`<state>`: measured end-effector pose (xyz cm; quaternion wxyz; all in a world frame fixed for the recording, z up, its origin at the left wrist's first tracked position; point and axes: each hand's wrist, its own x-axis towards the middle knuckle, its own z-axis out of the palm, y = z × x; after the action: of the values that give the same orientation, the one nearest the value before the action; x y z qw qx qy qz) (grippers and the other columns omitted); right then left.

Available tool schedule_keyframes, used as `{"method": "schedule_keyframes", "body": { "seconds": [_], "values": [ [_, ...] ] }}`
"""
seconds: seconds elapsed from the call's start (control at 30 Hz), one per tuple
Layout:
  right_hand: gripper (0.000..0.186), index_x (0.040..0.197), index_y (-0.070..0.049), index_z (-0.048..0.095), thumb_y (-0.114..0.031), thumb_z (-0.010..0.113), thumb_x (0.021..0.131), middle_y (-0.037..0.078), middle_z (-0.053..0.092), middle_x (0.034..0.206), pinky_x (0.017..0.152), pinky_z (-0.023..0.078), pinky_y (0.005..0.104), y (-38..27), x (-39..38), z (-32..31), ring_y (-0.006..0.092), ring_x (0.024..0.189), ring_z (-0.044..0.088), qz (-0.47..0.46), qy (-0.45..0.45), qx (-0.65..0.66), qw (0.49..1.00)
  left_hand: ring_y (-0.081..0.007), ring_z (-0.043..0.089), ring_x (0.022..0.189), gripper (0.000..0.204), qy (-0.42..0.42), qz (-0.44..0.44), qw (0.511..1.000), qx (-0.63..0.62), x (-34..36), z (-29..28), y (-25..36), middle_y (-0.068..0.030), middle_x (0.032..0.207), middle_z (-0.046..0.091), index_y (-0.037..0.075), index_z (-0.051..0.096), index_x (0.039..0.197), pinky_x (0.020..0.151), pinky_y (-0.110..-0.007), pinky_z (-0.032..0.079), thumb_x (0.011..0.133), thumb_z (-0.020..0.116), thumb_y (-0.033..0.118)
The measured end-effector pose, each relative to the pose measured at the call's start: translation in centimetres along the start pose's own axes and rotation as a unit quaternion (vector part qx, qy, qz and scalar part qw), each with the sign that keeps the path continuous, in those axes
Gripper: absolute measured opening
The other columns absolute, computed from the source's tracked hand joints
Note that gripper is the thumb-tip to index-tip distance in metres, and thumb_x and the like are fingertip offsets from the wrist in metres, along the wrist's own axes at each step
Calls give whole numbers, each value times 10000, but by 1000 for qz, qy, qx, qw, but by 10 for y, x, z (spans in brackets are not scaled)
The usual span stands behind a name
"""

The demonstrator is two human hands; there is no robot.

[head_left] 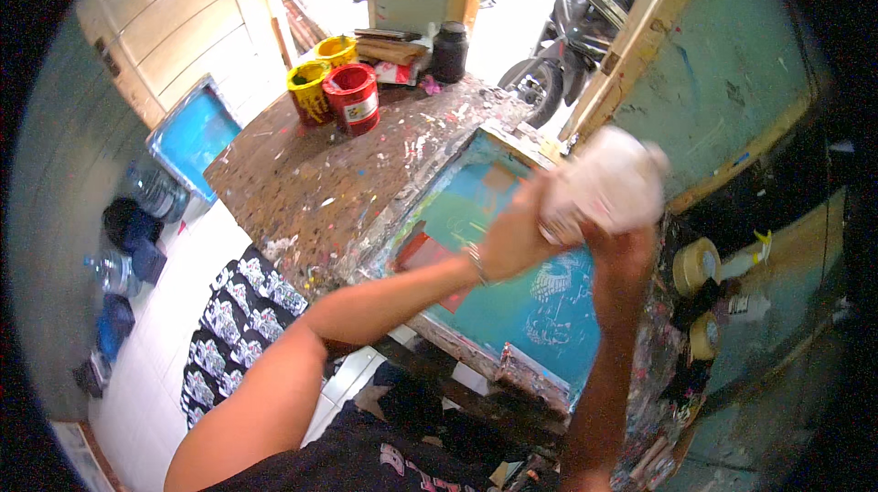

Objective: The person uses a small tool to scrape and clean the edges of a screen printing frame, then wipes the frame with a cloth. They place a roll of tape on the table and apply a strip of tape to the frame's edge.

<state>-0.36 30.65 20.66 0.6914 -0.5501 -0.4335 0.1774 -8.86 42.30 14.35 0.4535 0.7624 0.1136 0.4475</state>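
Note:
Both hands are raised over a wooden-framed blue printing screen (549, 336) with faint white marks and a reddish patch (430, 272). My left hand (517, 227), with a band at the wrist, is closed on a whitish, pink-tinged plastic container (604, 181), gripping it from the left and below. My right hand (617, 254) holds the same container from the lower right; its fingers are partly hidden behind it. The container is slightly blurred and tilted, over the screen's upper right corner. A rough, stained strip (530, 369) lies at the screen's near edge.
The paint-stained table (274, 181) bears red (350, 103) and yellow (309, 94) buckets and a dark jar (450, 53). Tape rolls (695, 263) sit at right, beside a green wall. A motorbike (585, 35) stands beyond the doorway. Printed black sheets (242, 327) and bottles (155, 190) are lower left.

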Motion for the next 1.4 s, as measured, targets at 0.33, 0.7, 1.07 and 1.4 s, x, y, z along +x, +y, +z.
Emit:
{"method": "schedule_keyframes", "body": {
  "seconds": [0.33, 0.7, 1.07, 1.4],
  "values": [
    [375, 1164, 0, 637, -189, 696, 846, 237, 562, 1320, 1073, 387, 418, 4, -80, -70, 366, 1252, 528, 79, -9, -320, 944, -340, 620, 1037, 644, 91, -63, 962, 251, 170, -162, -251, -211, 1112, 628, -52, 500, 1242, 880, -410, 493, 769, 786, 278],
    [539, 1297, -61, 517, -223, 686, 811, 151, 559, 1237, 962, 433, 494, 27, -220, -64, 304, 1161, 534, 130, -263, -625, 723, -327, 589, 1122, 607, 95, -160, 943, 276, 173, -187, -369, -218, 1235, 577, -81, 462, 1286, 946, -395, 473, 853, 717, 260],
    [365, 1002, 7, 645, -321, 689, 846, 189, 663, 920, 746, 517, 396, 9, -163, -195, 309, 801, 644, 40, 171, -438, 882, -317, 539, 1217, 571, 94, -100, 959, 248, 60, -180, -258, -213, 1373, 501, -90, 406, 1350, 1022, -388, 448, 932, 646, 217],
    [288, 1045, -28, 659, -156, 768, 811, 80, 690, 988, 682, 532, 371, 38, -206, -448, 232, 891, 652, 207, 574, -18, 792, -184, 598, 1027, 427, 20, -255, 966, 32, -73, -127, -99, -109, 1232, 579, 28, 427, 1370, 907, -310, 487, 986, 560, 157]
  ]
}}
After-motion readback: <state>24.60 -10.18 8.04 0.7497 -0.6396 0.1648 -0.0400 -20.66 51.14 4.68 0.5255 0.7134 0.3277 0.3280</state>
